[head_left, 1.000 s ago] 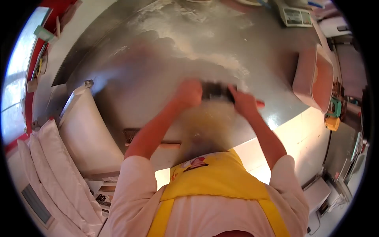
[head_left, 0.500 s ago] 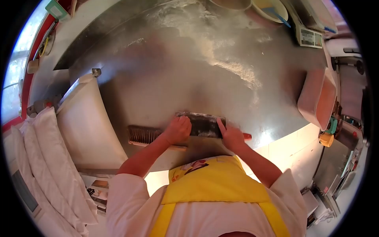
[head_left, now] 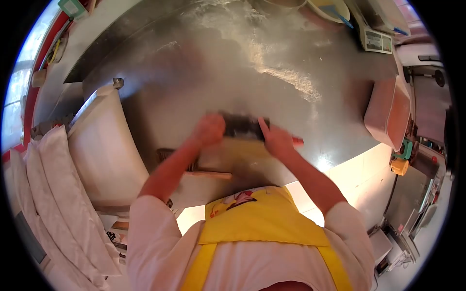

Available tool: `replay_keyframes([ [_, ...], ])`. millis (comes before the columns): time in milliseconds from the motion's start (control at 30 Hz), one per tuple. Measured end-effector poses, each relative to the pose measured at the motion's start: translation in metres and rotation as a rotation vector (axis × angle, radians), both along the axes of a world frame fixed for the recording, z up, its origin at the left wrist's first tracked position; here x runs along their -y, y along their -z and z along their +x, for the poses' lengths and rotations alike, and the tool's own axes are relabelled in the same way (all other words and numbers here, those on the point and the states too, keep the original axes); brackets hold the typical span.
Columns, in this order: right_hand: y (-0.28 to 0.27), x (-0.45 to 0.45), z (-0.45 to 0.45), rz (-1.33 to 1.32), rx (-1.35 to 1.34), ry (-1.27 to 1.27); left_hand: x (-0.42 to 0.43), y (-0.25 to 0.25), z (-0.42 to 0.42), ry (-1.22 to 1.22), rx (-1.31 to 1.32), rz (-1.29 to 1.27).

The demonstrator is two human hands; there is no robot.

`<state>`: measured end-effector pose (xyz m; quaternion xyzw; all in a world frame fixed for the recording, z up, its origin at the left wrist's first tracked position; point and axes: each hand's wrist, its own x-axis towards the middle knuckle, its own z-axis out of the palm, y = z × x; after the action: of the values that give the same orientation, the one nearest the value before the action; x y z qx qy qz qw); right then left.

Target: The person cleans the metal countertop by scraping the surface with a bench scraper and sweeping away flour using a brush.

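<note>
A wide, dark rectangular blade (head_left: 244, 127) with a red handle (head_left: 298, 141) is held crosswise low over the steel worktop (head_left: 204, 92). My left hand (head_left: 210, 128), blurred by motion, is closed on the blade's left end. At its right end my right hand (head_left: 277, 140) grips the handle side, one finger laid along the blade. A bench brush (head_left: 211, 174) with a wooden handle lies near the front edge, partly hidden below my left forearm. Whether the blade touches the steel cannot be made out.
White flour (head_left: 291, 83) streaks the far middle of the worktop. A pinkish plastic tub (head_left: 388, 114) stands at the right edge. Left of me are a large cream-coloured board or cover (head_left: 104, 145) and white cloth bundles (head_left: 68, 179). A bowl (head_left: 330, 10) with a blue utensil sits at the back.
Both hands and the blade have moved forward, away from my body. The bench brush has stayed in about the same place, now more covered by my left forearm.
</note>
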<state>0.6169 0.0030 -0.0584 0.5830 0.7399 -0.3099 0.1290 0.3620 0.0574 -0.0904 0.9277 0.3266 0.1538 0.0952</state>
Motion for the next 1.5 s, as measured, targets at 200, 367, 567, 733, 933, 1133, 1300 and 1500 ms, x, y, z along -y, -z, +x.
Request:
replay_keyframes([
  [200,0.011,0.056,-0.003,0.249,0.028,-0.013,0.036,-0.005,-0.008,0.068,-0.028,0.191],
  [367,-0.041,0.049,0.017,0.119,-0.152,0.096,0.031,-0.068,0.011,-0.147,-0.055,-0.036],
  [567,-0.049,0.037,0.016,-0.476,-0.834,0.963,0.126,-0.081,0.027,-0.366,0.024,-1.102],
  [733,-0.074,0.029,-0.059,-0.218,-1.007,0.678,0.160,-0.085,0.093,-0.722,1.157,-1.294],
  [933,-0.018,0.049,-0.103,-0.033,-0.856,0.159,0.164,-0.115,-0.013,-1.023,1.483,-1.187],
  [1133,0.036,0.083,-0.164,0.351,-0.399,-0.470,0.205,-0.127,-0.066,-0.591,2.017,-1.405],
  [1300,0.058,0.075,-0.090,0.352,-0.379,-0.208,0.220,-0.121,-0.073,-0.404,2.126,-1.450],
  [1500,-0.039,0.093,-0.063,-0.280,-1.110,0.442,0.201,-0.107,-0.044,-0.198,2.320,-1.700],
])
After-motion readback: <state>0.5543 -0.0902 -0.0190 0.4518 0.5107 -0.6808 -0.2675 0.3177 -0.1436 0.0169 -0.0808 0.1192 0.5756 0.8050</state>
